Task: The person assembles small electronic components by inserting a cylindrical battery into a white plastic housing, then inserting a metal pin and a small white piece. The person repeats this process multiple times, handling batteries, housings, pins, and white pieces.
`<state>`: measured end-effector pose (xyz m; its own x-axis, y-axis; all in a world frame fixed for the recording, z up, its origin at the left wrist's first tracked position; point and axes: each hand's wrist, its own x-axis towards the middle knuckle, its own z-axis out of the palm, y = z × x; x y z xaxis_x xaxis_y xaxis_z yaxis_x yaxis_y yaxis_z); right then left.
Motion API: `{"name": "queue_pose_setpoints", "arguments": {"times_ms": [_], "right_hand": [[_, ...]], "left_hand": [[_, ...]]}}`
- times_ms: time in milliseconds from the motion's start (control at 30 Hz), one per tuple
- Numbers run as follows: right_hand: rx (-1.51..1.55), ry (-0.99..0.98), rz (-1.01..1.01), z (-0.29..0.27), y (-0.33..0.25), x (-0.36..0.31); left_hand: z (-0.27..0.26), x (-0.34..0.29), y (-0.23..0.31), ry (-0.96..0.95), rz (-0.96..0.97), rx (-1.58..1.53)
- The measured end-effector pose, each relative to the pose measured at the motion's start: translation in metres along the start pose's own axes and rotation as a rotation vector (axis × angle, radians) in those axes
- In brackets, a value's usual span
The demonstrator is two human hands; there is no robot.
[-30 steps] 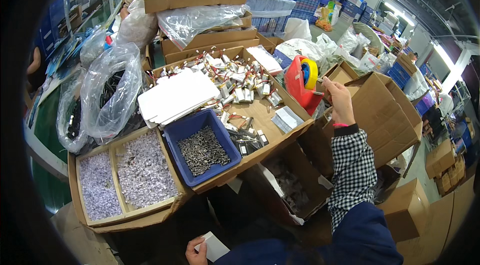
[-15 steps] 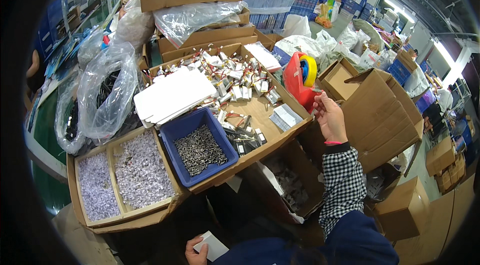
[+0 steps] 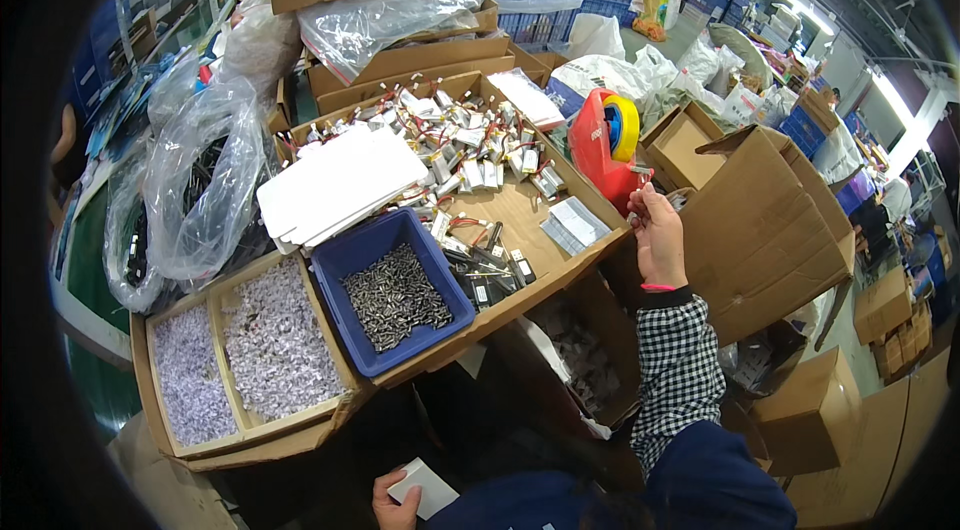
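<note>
Low in the picture, my left hand (image 3: 392, 503) is closed on a small white box (image 3: 425, 488), close to my body. My right hand (image 3: 660, 240) is stretched out to the right, its thumb and fingers pinched together just below the cutter of a red tape dispenser (image 3: 592, 148). The clear tape at my fingertips barely shows. A yellow roll core (image 3: 624, 128) sits in the dispenser. Left of this hand, a cardboard tray (image 3: 520, 225) carries many small silver battery packs (image 3: 465, 145) with red wires, and a small pile of printed slips (image 3: 575, 227).
A blue bin (image 3: 325, 280) of small metal cylinders (image 3: 395, 300) stands in the tray's front, beside white sheets (image 3: 345, 180). Left lies a divided wooden box (image 3: 225, 360) with small white pieces. An open carton (image 3: 760, 240) rises right of my forearm; plastic bags (image 3: 205, 185) lie left.
My right hand has shifted slightly down, its fingertips now a little below the dispenser's cutter. My left hand still holds the white box. The view has tilted slightly.
</note>
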<state>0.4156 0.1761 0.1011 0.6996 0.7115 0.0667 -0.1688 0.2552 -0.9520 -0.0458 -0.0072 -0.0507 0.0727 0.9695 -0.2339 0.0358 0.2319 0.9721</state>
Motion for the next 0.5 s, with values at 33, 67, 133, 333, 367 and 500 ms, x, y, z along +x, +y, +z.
{"name": "queue_pose_setpoints", "arguments": {"times_ms": [33,67,133,333,367,500], "right_hand": [[-0.001,0.005,-0.013,0.002,0.002,0.0],[-0.002,0.029,-0.015,0.004,0.005,0.0],[0.036,0.061,-0.039,0.009,0.012,0.0],[0.284,0.114,-0.045,0.017,0.035,0.0],[0.352,0.099,-0.071,0.017,0.033,-0.002],[0.459,0.108,-0.2,0.014,0.014,-0.03]], "left_hand": [[0.0,0.0,-0.001,-0.002,-0.009,-0.025],[0.0,0.0,-0.002,-0.004,-0.018,-0.049],[0.001,0.001,-0.002,-0.007,-0.046,-0.072],[0.001,0.0,0.0,-0.033,-0.057,-0.062],[-0.001,-0.003,-0.001,-0.041,-0.061,-0.051],[-0.004,-0.007,-0.003,-0.05,-0.075,-0.105]]}}
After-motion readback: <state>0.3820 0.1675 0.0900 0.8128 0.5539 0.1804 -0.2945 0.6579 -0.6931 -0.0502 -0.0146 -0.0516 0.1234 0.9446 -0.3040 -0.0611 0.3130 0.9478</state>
